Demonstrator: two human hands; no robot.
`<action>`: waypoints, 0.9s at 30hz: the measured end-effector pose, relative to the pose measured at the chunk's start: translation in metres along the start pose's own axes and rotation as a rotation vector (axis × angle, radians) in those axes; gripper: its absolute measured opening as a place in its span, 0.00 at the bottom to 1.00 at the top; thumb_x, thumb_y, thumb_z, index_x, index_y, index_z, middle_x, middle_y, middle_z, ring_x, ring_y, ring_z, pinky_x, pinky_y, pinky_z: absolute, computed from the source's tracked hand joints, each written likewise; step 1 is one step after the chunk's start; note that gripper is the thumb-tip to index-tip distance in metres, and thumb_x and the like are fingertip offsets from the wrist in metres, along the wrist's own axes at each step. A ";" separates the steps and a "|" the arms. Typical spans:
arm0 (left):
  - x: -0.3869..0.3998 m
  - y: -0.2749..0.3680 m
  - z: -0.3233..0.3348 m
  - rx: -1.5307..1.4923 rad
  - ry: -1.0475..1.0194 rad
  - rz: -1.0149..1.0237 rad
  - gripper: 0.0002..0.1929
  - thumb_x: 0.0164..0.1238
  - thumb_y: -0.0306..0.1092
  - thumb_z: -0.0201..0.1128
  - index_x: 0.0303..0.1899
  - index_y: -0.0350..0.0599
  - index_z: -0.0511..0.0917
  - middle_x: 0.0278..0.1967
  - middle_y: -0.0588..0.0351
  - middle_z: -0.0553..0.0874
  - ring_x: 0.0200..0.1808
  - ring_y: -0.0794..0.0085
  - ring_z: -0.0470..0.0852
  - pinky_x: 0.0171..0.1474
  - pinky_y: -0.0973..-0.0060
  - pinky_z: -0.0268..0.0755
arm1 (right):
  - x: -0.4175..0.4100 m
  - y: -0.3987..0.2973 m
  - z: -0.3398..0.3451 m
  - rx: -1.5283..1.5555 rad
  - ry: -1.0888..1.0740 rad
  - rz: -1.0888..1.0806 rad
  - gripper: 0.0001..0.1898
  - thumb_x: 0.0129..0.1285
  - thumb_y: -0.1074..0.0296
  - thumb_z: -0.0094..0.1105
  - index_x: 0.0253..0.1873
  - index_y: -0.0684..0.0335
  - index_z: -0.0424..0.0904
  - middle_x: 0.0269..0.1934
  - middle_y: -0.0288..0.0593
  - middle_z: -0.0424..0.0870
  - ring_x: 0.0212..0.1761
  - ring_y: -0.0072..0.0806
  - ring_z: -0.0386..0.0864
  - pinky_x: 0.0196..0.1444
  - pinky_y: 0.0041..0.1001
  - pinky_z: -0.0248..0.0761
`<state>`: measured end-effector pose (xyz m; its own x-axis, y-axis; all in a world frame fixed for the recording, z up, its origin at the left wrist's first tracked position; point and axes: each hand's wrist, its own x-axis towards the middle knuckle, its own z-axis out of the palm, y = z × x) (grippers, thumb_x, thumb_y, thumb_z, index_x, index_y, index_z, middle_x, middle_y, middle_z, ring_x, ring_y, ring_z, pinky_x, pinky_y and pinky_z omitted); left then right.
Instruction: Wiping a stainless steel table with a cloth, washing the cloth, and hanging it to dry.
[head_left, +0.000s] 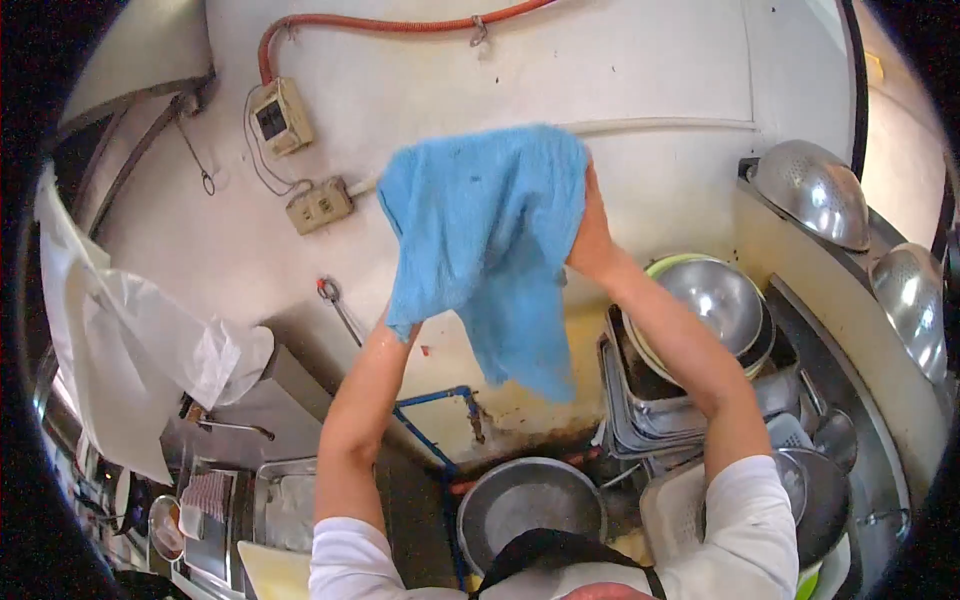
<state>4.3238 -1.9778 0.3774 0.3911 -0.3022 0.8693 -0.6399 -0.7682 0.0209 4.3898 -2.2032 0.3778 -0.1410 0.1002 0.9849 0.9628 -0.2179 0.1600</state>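
A blue towel-like cloth (487, 202) is held up in front of the wall, spread between my raised hands. My right hand (592, 232) grips its right side; the fingers are partly behind the fabric. Reaching up on the other side is my left forearm (360, 412); the cloth covers the left hand, so its fingers are hidden. The cloth stays raised at its upper left corner, above that forearm. Its lower part hangs in loose folds, with one long end dangling toward the middle.
Nested metal bowls (709, 300) sit on stacked trays (637, 427) at right. Perforated metal bowls (814, 191) rest on a ledge. Below me is a large round pan (532, 502). An outlet box (319, 206) and orange conduit (390, 25) are wall-mounted. White plastic sheeting (135, 322) hangs left.
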 end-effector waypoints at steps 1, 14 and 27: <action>0.026 -0.006 0.004 -0.054 0.017 -0.006 0.31 0.72 0.48 0.55 0.68 0.37 0.63 0.63 0.40 0.73 0.67 0.49 0.68 0.70 0.48 0.52 | 0.020 0.011 -0.003 0.005 0.005 0.000 0.31 0.64 0.57 0.57 0.68 0.66 0.66 0.68 0.56 0.67 0.72 0.55 0.58 0.76 0.49 0.42; 0.294 -0.088 -0.018 0.892 -0.182 -0.130 0.31 0.73 0.61 0.41 0.62 0.46 0.73 0.57 0.40 0.81 0.59 0.49 0.78 0.64 0.44 0.61 | 0.232 0.205 0.059 -0.747 -0.473 0.120 0.26 0.69 0.47 0.51 0.66 0.52 0.71 0.64 0.54 0.72 0.71 0.50 0.63 0.69 0.49 0.58; 0.280 -0.084 -0.098 0.922 -0.437 -0.132 0.22 0.65 0.46 0.47 0.49 0.44 0.82 0.49 0.42 0.84 0.54 0.51 0.81 0.58 0.55 0.70 | 0.231 0.148 0.037 -0.259 -0.190 0.147 0.24 0.65 0.51 0.52 0.44 0.71 0.81 0.42 0.61 0.83 0.50 0.54 0.79 0.56 0.45 0.68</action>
<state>4.4217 -1.9427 0.6676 0.7460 -0.2212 0.6282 0.1104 -0.8891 -0.4442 4.5086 -2.1766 0.6268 0.0638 0.2230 0.9727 0.8756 -0.4801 0.0527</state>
